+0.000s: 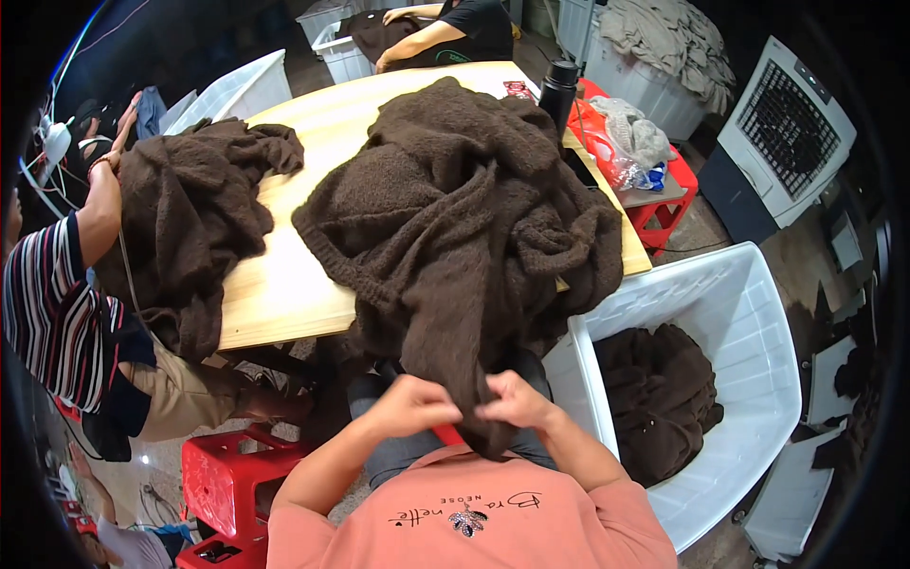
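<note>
A big dark brown knitted garment (pixel 455 190) lies heaped on the pale wooden table (pixel 284 303), and one long part, which looks like a sleeve, hangs over the near edge toward my lap. My left hand (pixel 414 406) grips the left side of that hanging part, fingers closed. On its other side my right hand (pixel 517 400) is closed too, pinching the knit between thumb and fingers. The end of the knit droops just below both hands. Folds hide how many garments make up the heap.
To my right stands a white plastic bin (pixel 758 332) holding brown knitwear (pixel 659 398). A co-worker in a striped shirt (pixel 57 294) handles another brown knit (pixel 190 209) at left. A black bottle (pixel 557 90), red stools (pixel 213 474) and an air cooler (pixel 782 133) surround the table.
</note>
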A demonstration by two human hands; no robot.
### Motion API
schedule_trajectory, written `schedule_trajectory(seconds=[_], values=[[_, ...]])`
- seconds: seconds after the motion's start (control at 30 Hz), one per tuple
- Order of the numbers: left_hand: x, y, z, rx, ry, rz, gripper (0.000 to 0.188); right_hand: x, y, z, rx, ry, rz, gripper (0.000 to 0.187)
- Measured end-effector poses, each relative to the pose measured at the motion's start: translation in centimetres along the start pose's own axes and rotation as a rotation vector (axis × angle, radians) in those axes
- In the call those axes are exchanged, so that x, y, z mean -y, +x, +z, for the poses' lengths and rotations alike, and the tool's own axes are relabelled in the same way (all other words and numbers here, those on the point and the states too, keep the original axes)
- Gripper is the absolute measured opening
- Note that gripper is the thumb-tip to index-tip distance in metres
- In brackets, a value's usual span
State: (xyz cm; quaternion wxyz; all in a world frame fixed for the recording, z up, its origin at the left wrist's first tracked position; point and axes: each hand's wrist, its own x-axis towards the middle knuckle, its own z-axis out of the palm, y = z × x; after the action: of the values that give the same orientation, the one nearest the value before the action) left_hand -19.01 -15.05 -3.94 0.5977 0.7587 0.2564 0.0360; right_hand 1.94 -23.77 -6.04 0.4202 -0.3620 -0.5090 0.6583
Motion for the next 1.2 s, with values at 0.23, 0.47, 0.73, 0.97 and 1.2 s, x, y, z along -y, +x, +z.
schedule_trajectory(seconds=[0.23, 0.47, 0.73, 0.97, 1.2], values=[[4.9, 3.2, -6.0, -0.753, -1.212, -0.246, 0.072, -0.7, -1.6, 0.8, 0.471, -0.538, 0.143, 0.013], [2.1, 5.8, -13.8, -1.061, -1.261, 0.048, 0.043, -1.9, -1.9, 1.5, 0.409, -1.092, 0.283, 0.010], [-10.1, -7.2, -7.2, 0.236, -0.432, 0.933, 0.023, -3.7, -1.4, -0.2, -0.220, -1.162, -0.031, 0.044], [-8.6, -12.1, -5.4, 0.525, -0.237, 0.949, 0.028, 1.8, 4.1, 2.6, -0.449, -1.226, -0.529, 0.082], [-7.5, -15.6, -4.9, 0.535, -0.246, 1.032, 0.022, -1.0, 10.4, 3.1, -0.297, -1.554, -0.428, 0.047]])
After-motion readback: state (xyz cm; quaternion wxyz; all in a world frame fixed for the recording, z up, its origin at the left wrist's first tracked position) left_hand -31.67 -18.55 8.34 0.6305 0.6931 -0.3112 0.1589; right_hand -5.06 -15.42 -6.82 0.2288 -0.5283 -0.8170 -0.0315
